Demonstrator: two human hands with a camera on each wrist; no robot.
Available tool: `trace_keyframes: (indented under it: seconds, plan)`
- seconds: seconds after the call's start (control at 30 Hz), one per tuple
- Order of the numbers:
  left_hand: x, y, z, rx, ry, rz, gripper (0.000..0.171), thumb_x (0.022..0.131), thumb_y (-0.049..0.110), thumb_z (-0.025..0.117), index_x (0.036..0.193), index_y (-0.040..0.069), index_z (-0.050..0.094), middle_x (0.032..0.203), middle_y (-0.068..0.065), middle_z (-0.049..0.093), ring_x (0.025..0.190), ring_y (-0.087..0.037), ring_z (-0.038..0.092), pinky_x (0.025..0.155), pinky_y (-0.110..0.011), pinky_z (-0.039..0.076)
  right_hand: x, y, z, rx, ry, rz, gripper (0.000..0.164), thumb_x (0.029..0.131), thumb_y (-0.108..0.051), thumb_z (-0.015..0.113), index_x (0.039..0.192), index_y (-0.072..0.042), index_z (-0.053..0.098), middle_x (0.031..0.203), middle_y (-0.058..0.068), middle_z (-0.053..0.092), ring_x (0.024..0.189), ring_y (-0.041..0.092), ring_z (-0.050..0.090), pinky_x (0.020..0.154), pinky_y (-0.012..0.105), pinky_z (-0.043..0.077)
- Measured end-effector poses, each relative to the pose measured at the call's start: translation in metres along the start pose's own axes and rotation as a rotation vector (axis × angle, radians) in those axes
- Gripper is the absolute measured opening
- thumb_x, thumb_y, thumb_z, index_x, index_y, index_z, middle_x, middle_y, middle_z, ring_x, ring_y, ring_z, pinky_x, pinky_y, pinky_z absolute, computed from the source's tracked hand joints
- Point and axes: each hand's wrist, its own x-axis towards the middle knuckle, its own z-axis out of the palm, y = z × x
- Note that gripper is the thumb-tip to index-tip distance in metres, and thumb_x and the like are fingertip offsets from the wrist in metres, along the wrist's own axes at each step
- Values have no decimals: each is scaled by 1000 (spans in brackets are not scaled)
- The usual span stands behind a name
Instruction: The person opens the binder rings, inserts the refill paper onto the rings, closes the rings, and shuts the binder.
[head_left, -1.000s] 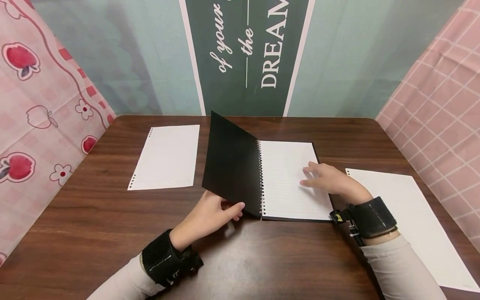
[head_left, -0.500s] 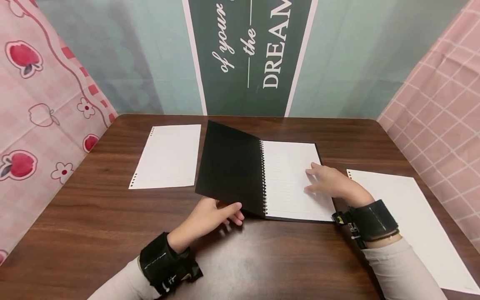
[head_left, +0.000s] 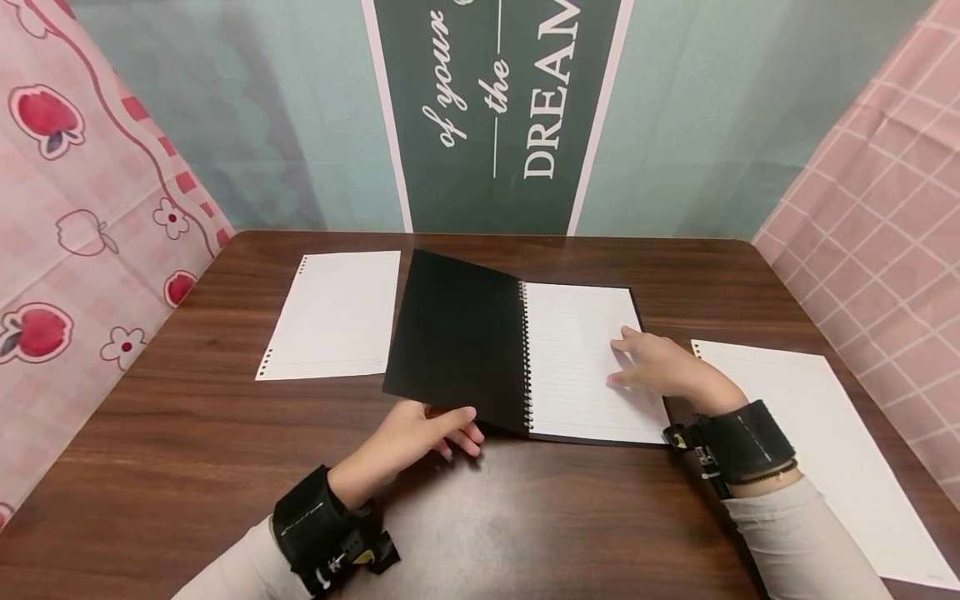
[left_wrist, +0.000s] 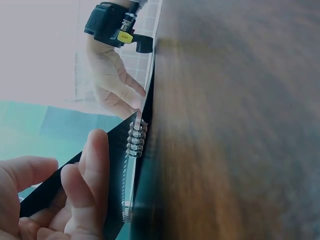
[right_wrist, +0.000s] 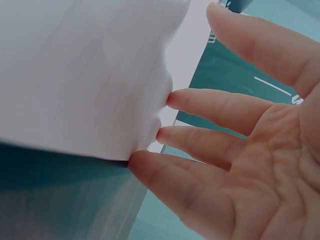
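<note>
Notebook (head_left: 526, 358) lay open on the counter (head_left: 210, 467) between loose sheets (head_left: 333, 317) | left fingers (head_left: 468, 440) half-curled at tilted cover (head_left: 461, 333), hold unclear | right fingers (right_wrist: 215, 106) spread, touched page (head_left: 570, 358), gripped nothing | risk: slack left support could have dropped the cover

Dark wood-grain tabletop (head_left: 187, 475) bearing a notebook and two loose sheets.
The tabletop has rounded far corners and a glossy patch of light near its front. At its middle lies the open spiral-bound notebook (head_left: 577, 350), its lined page side flat and its black cover (head_left: 457, 333) tilted up off the wood. One white sheet (head_left: 333, 317) lies flat to the left, punched along its left edge; another sheet (head_left: 840, 442), longer in view, lies to the right.
</note>
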Motion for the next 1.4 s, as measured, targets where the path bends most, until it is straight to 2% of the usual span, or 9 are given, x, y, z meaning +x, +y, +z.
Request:
trace_keyframes:
  seconds: [0.2,0.5,0.7,0.93,1.13,1.3,1.4]
  plan:
    - [0,-5,-6,-33,11,-46,36,98,27,61,116,-4,60,94,-13,76,83,-16,75,69,-26,54,0,0,1,-4,-1,-4,70,91,-27,72,142,12,44,153,39,24,141,57,25,112,65,27]
    - [1,-11,-15,-90,-14,-97,39,98,30,61,111,-6,64,86,-1,74,77,-9,72,64,-20,48,0,0,1,0,-9,-5,69,92,-27,70,143,12,43,154,39,23,142,56,25,112,65,26]
    - [-3,-15,-16,-196,-48,-154,38,98,27,60,109,-8,65,85,1,74,80,-7,72,67,-16,49,-1,0,2,-8,-13,-13,69,93,-29,69,143,12,43,153,40,23,141,56,25,112,65,27]
    - [-6,-20,-18,-294,-76,-196,42,99,27,58,121,-8,57,88,3,74,83,-7,72,70,-14,50,-3,2,-2,-21,0,-58,68,93,-31,68,141,13,45,151,41,25,140,57,28,111,65,30]
    - [-8,-23,-22,-400,-105,-222,41,101,24,53,126,-9,53,88,4,73,84,-7,71,73,-13,51,-2,2,-1,2,-13,-44,70,94,-32,67,143,12,42,153,41,22,141,57,24,112,65,27]
    - [-9,-24,-25,-535,-181,-217,30,104,19,46,121,-4,53,91,3,73,86,-8,71,73,-12,52,-3,2,-1,14,-11,-35,70,94,-32,67,143,12,42,153,40,22,142,56,24,112,65,27]
    - [-10,-24,-27,-585,-233,-226,30,105,19,41,123,-3,51,94,1,72,89,-9,71,75,-13,53,-3,1,-1,12,-11,-36,70,94,-31,67,143,12,42,153,40,22,142,56,24,112,65,27]
